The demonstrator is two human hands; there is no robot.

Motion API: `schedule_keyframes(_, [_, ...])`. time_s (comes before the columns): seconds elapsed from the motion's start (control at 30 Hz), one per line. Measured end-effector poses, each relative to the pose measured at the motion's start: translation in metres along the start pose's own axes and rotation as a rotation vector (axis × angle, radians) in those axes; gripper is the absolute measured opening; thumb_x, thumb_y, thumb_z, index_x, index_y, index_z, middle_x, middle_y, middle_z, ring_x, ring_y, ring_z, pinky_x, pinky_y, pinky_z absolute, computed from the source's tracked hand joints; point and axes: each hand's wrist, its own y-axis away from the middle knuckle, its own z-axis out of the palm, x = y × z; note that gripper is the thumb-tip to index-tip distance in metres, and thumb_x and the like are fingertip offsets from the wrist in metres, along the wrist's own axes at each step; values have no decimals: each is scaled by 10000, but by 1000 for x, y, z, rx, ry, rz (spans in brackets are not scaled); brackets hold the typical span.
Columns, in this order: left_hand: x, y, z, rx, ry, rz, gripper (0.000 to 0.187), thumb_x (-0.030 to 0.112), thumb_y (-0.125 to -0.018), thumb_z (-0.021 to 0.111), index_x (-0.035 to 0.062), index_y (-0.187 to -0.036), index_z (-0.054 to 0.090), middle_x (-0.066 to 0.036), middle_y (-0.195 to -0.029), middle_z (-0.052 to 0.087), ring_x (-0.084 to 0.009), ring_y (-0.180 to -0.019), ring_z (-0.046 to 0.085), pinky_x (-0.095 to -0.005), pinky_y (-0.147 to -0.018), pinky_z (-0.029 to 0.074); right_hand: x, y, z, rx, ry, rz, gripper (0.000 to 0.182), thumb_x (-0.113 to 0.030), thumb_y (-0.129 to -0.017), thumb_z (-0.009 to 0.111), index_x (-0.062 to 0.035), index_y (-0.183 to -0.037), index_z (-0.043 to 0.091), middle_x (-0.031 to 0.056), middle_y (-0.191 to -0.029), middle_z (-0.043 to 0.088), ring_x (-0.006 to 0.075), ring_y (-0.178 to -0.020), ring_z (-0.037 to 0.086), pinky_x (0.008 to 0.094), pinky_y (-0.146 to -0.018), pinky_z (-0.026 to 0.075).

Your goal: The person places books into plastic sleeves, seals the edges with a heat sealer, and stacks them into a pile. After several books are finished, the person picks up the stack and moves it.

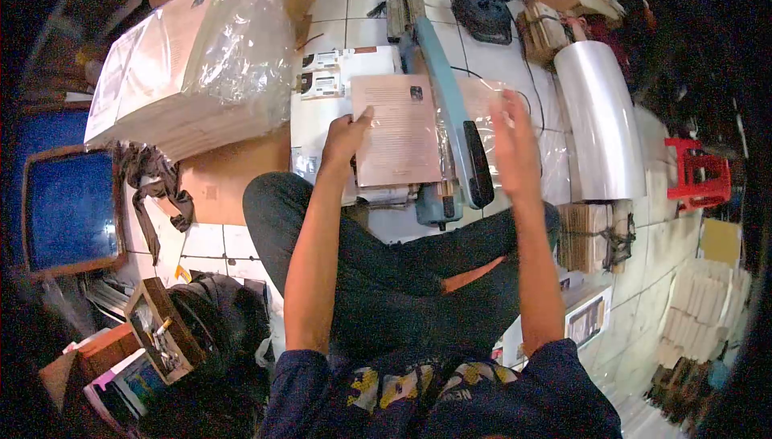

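Observation:
My left hand (344,143) grips the left edge of a book (396,132) with a pale pink, text-printed cover, thumb on top. The book lies against the blue-grey arm of an impulse sealer (438,77), whose black handle (479,166) points toward me. To the right of the sealer, my right hand (516,145) is raised, its fingers stretched out and somewhat blurred. Clear plastic film (553,157) spreads beneath and beside this hand. Beyond it lies another pinkish piece (476,89), partly covered by the sealer arm.
A tall stack of matching books (177,61) in clear plastic stands at left. A large roll of film (599,121) lies at right, near a red stool (698,174). A wooden box (165,330) sits lower left. Behind the sealer is a black round-based object (482,13).

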Motion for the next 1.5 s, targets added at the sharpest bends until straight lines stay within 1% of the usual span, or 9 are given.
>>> schedule_keyframes(0.13, [-19, -16, -1, -10, 101, 53, 467, 381, -874, 635, -65, -1013, 639, -120, -885, 672, -183, -737, 615, -320, -686, 480, -23, 30, 21, -27, 186, -143, 616, -366, -944, 497, 83, -1335, 340, 374, -1310, 384, 529, -1237, 340, 558, -1061, 258])
schedule_keyframes(0.73, [-1, 17, 15, 171, -112, 130, 548, 380, -848, 659, -79, -1121, 540, -215, -1052, 631, -287, -904, 638, -360, -803, 492, 29, 56, 55, 32, 71, -141, 432, -219, -918, 551, 35, -1254, 457, 280, -1304, 447, 472, -1251, 359, 532, -1071, 250])
schedule_keyframes(1.0, [25, 44, 2, 145, 76, 353, 450, 356, -903, 639, -36, -1113, 564, -143, -1028, 644, -174, -886, 605, -317, -781, 489, 18, 52, 46, 36, 40, -146, 459, -234, -925, 538, 14, -1288, 407, 276, -1336, 412, 481, -1284, 311, 547, -1083, 225])
schedule_keyframes(1.2, [20, 49, -17, -457, 828, 285, 431, 302, -961, 537, 3, -1271, 523, -81, -1179, 604, -174, -1041, 575, -312, -927, 454, -48, 24, 1, 258, 216, -462, 547, -143, -890, 527, 9, -1381, 338, 216, -1384, 391, 468, -1268, 320, 500, -1085, 239])
schedule_keyframes(1.27, [-5, 37, -27, -352, 674, 272, 399, 264, -965, 514, 5, -1267, 526, -65, -1193, 592, -184, -1073, 561, -330, -954, 446, -69, 28, -22, -37, 487, -628, 586, -105, -838, 542, -25, -1391, 365, 204, -1383, 402, 406, -1264, 366, 493, -1045, 292])
schedule_keyframes(1.3, [3, 61, -29, -383, 520, 390, 432, 285, -961, 522, -2, -1284, 507, -79, -1187, 589, -185, -1080, 554, -329, -933, 460, -101, 21, -43, -843, 320, -207, 516, -121, -827, 545, -29, -1328, 463, 188, -1341, 465, 310, -1224, 451, 475, -986, 355])
schedule_keyframes(1.33, [3, 64, -31, -447, 502, 353, 436, 288, -963, 518, -4, -1287, 504, -80, -1180, 590, -184, -1072, 557, -330, -929, 462, -100, 25, -39, -798, 355, -85, 516, -121, -827, 545, -29, -1328, 463, 188, -1341, 465, 310, -1224, 451, 475, -986, 355])
schedule_keyframes(1.4, [5, 66, -30, -566, 521, 260, 444, 296, -966, 510, -7, -1291, 498, -82, -1165, 591, -182, -1056, 561, -331, -923, 466, -91, 29, -36, 40, 102, -1239, 251, -189, -791, 560, -54, -985, 645, 89, -1142, 610, 219, -1117, 553, 435, -959, 421])
schedule_keyframes(1.5, [17, 61, -23, -742, 527, 208, 456, 307, -970, 498, -11, -1297, 489, -84, -1142, 593, -178, -1033, 569, -332, -913, 472, -84, 46, -70, 153, 199, -1213, 189, -195, -763, 559, -82, -874, 661, 72, -1159, 625, 208, -1144, 549, 412, -977, 429])
